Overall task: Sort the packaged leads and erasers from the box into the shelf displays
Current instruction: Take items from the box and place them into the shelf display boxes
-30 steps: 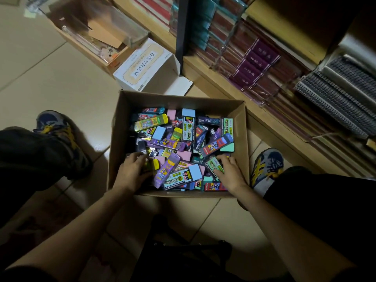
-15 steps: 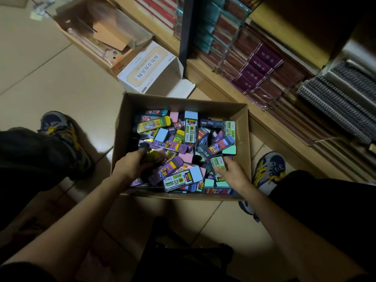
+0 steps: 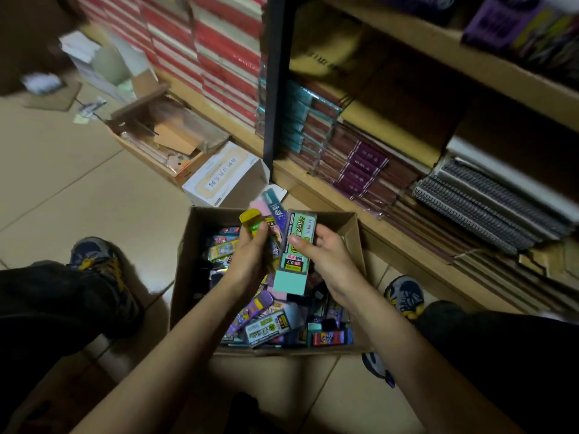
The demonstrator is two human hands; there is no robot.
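Left shoe (image 3: 94, 264): worn sneaker with yellow markings, flat on the smooth beige floor tiles (image 3: 94, 189).

Cardboard box (image 3: 191, 264): plain brown, flaps open, sitting on the floor between my feet. Inside is a loose heap of small packs (image 3: 269, 327). They are flat, rectangular and glossy, printed in purple, green, pink and blue, and lie at all angles.

Left hand (image 3: 250, 261): raised above the box, fingers curled tight around a fanned bundle of packs. A yellow one (image 3: 250, 220) with a rounded end sticks up at the left of the fan, with pink and dark purple ones beside it. I cannot count them.

Green pack (image 3: 293, 261): mint-coloured and slab-shaped, with a printed label on the upper part and a plain matte lower end. It stands nearly upright, touching the bundle's right side.

Right hand (image 3: 332, 261): pinching that green pack, thumb pressed on its printed face, fingers wrapped behind its far edge.

Behind the box: a white carton (image 3: 219, 180) with one end open.

Right: a pale wood shelf (image 3: 344, 195) packed with stationery, including purple-labelled sleeves (image 3: 360, 170) in clear wrap and a row of spiral notebooks (image 3: 488, 211) with wire coils facing out.
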